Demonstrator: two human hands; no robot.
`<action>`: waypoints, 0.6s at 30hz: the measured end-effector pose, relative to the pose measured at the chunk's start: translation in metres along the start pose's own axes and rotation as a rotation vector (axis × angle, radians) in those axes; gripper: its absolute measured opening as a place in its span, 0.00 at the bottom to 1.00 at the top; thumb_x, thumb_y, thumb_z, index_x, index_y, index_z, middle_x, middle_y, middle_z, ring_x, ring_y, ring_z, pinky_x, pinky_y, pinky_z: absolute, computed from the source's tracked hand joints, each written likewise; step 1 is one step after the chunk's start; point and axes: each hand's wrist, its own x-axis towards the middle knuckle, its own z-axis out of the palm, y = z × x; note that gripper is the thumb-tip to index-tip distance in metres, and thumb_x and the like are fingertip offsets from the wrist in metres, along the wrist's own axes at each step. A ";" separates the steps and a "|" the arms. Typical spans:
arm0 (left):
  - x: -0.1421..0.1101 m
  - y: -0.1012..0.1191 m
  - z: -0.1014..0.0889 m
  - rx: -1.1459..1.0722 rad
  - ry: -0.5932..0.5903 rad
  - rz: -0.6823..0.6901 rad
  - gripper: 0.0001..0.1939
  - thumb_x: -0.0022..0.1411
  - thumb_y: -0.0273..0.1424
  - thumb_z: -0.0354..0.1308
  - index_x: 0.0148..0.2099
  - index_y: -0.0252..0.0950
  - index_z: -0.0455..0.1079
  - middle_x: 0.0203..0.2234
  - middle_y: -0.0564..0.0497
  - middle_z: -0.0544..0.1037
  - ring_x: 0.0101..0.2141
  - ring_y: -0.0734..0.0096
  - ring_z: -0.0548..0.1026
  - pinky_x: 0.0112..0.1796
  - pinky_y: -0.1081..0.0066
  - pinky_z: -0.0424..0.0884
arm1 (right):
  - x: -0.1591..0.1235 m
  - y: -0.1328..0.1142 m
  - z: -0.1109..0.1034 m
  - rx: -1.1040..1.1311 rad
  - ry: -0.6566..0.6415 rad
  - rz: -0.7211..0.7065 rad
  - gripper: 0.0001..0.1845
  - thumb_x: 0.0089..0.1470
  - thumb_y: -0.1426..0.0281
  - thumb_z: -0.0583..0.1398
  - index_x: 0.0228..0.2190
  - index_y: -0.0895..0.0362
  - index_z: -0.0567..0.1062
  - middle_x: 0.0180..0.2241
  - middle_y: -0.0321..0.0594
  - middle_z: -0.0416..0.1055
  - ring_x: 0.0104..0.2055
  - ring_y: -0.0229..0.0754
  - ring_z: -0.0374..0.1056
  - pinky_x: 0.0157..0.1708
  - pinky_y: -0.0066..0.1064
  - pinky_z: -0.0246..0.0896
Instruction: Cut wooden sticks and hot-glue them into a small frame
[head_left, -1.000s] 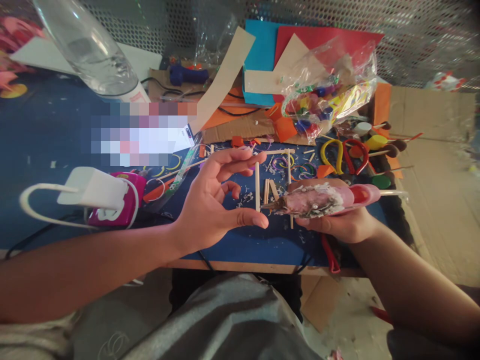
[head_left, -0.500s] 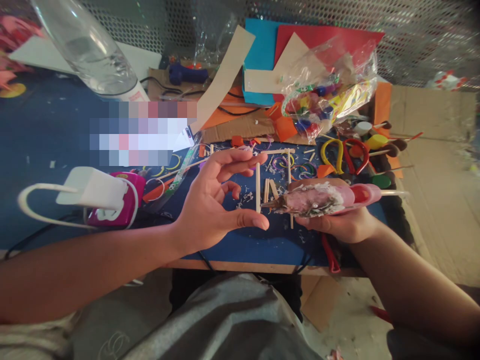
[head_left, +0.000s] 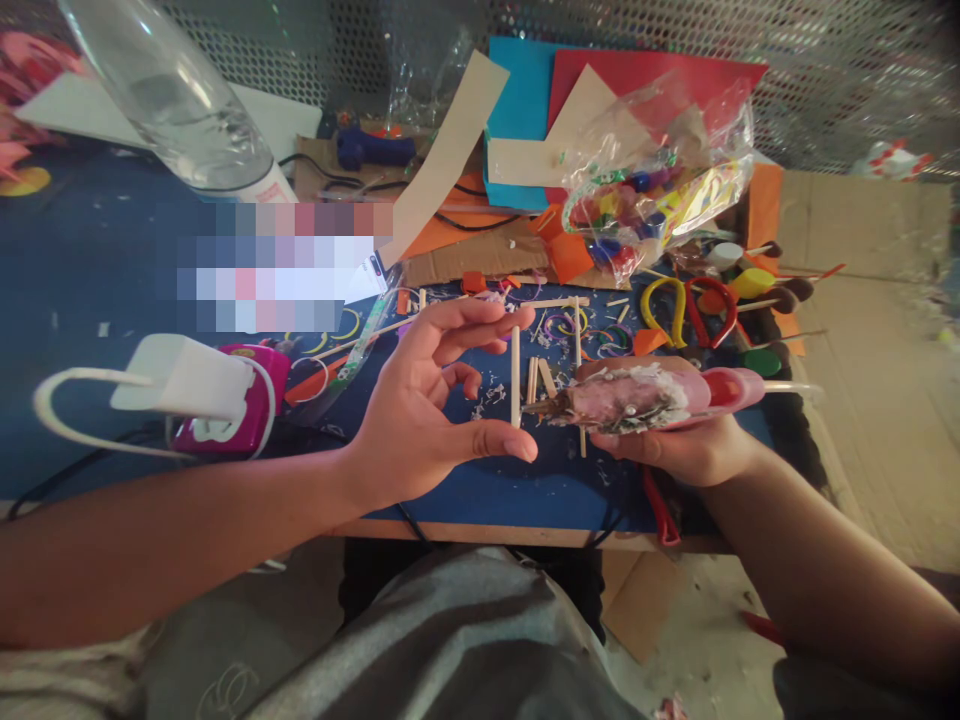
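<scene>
Between the thumb and fingertips of my left hand (head_left: 420,410) a short pale wooden stick (head_left: 515,375) is held by its two ends. My right hand (head_left: 690,452) is wrapped round a pink hot glue gun (head_left: 630,398), its front crusted with grey-white residue. The gun's nozzle points left and reaches the stick's lower end; whether it touches cannot be made out. A clear glue stick (head_left: 791,387) juts from the gun's back. Beneath the gun lies a frame of thin sticks (head_left: 578,335), partly hidden. A few short stick pieces (head_left: 534,380) lie between my hands.
A water bottle (head_left: 187,110) and a phone (head_left: 364,280) are at the left, near a white charger (head_left: 184,375) on a magenta block. Yellow and red pliers handles (head_left: 664,312), a plastic bag of colourful bits (head_left: 652,200) and cardboard (head_left: 877,350) occupy the right. Scraps litter the blue tabletop (head_left: 480,500).
</scene>
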 end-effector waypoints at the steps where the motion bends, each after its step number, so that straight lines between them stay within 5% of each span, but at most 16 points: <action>1: 0.000 0.000 0.000 0.000 -0.002 -0.001 0.47 0.45 0.36 0.90 0.64 0.48 0.72 0.67 0.45 0.81 0.65 0.48 0.80 0.37 0.67 0.75 | 0.000 0.000 0.000 -0.002 -0.001 -0.001 0.13 0.69 0.70 0.69 0.54 0.52 0.85 0.53 0.41 0.89 0.55 0.45 0.86 0.60 0.32 0.80; 18: -0.002 0.003 0.003 -0.018 0.000 -0.018 0.46 0.45 0.37 0.90 0.64 0.48 0.73 0.67 0.46 0.82 0.65 0.49 0.80 0.39 0.65 0.76 | -0.004 0.000 0.001 0.075 0.018 0.070 0.17 0.67 0.71 0.70 0.56 0.47 0.86 0.55 0.36 0.88 0.57 0.43 0.85 0.63 0.29 0.77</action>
